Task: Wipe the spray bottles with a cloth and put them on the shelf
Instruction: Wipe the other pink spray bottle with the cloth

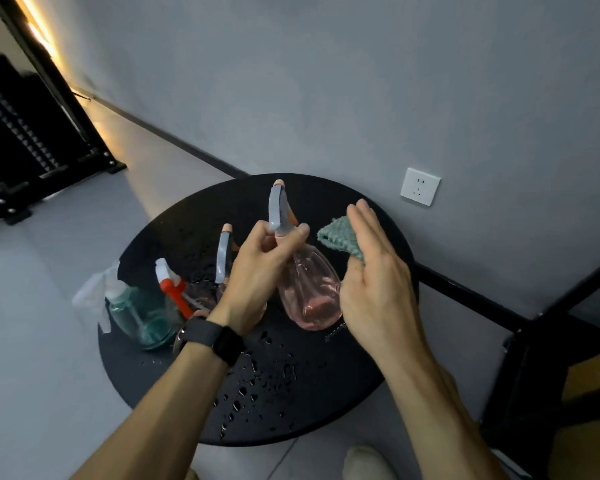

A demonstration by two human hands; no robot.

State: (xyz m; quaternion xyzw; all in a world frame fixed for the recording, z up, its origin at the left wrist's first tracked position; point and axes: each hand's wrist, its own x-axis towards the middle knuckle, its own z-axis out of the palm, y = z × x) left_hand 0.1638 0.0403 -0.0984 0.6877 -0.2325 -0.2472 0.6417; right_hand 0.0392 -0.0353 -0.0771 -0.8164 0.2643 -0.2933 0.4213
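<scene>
My left hand (257,271) grips the neck of a pink see-through spray bottle (309,292) with a grey trigger head, held above the round black table (326,403). My right hand (371,271) has its fingers straight and presses a teal cloth (340,237) against the bottle's right side. Behind my left hand stand a second grey-headed pink bottle (224,254), a bottle with a red and white trigger (174,285) and a teal bottle (142,317). A black shelf frame (534,358) is at the right.
Water drops (257,382) dot the table's near half. A white wall socket (420,186) sits on the grey wall behind. A black rack (32,133) stands far left on the grey floor. A shoe (368,462) shows below the table.
</scene>
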